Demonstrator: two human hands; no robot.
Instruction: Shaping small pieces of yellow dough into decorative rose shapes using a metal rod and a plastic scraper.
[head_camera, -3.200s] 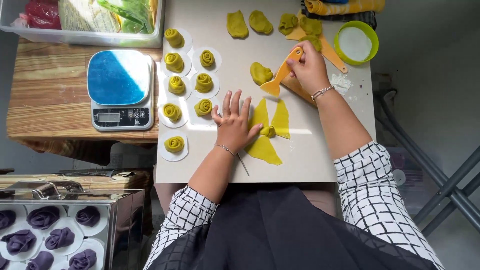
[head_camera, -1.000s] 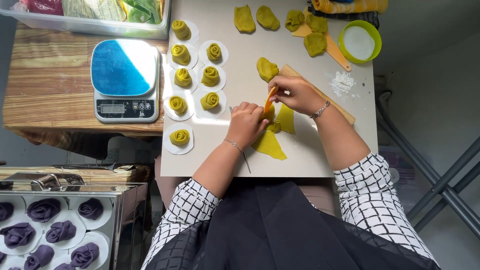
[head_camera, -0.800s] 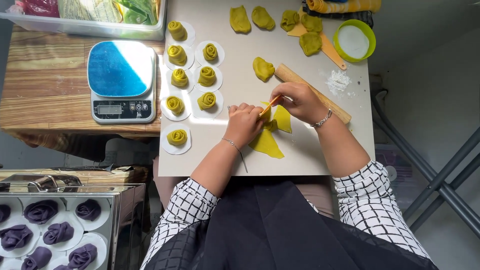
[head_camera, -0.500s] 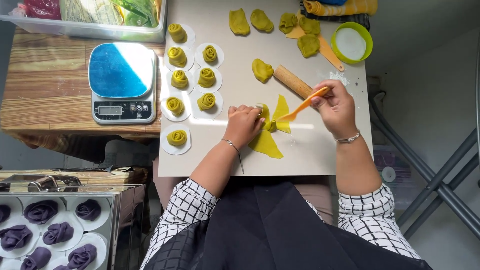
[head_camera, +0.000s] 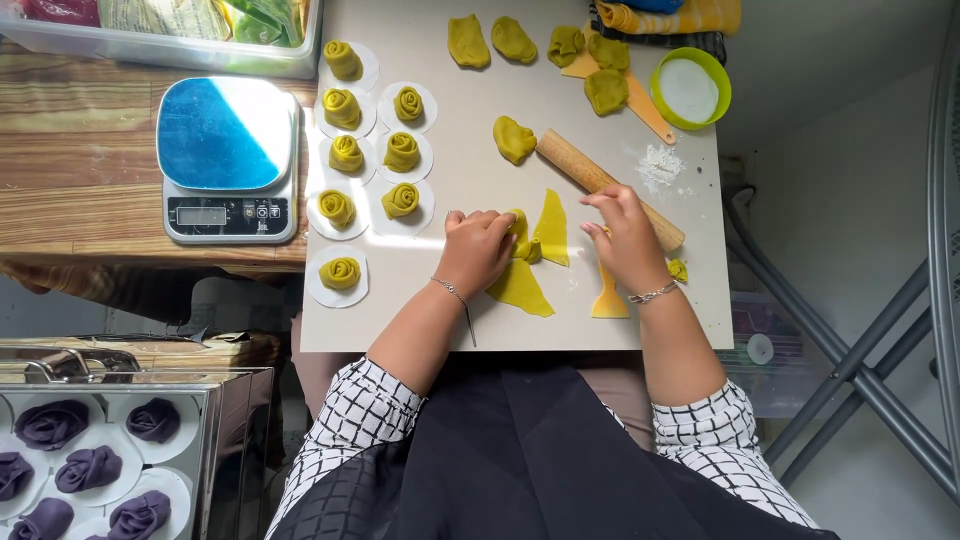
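The left hand (head_camera: 478, 250) rests on the pale board (head_camera: 440, 310) with its fingers (head_camera: 497, 222) curled over a small roll of yellow-green dough (head_camera: 521, 240), pressing it where two flat yellow dough strips meet. One strip (head_camera: 551, 226) stands up toward the rolling pin, the other (head_camera: 519, 288) fans out toward the person's body. The right hand (head_camera: 628, 238) lies just beside, palm down, fingers loosely bent and slightly spread; whether they grip anything cannot be told, though an orange scraper (head_camera: 609, 298) pokes out from under the hand, lying flat on the board. A wooden rolling pin (head_camera: 600, 184) runs at a slant just behind that hand, touching or nearly touching the knuckles (too close to say which).

To the left on the board stand seven finished dough roses (head_camera: 401, 151), each on a white paper round, set in two loose columns. Further back lie several unshaped dough lumps (head_camera: 514, 139), a second orange scraper (head_camera: 640, 98) partly under them, a dusting of flour (head_camera: 660, 168) and a green-rimmed bowl (head_camera: 690, 88) of white powder. A kitchen scale (head_camera: 228, 160) with a blue top sits on the wooden counter (head_camera: 80, 170) left of the board. In the lower left corner a metal tray (head_camera: 215, 400) holds purple dough roses (head_camera: 153, 420) on white rounds.
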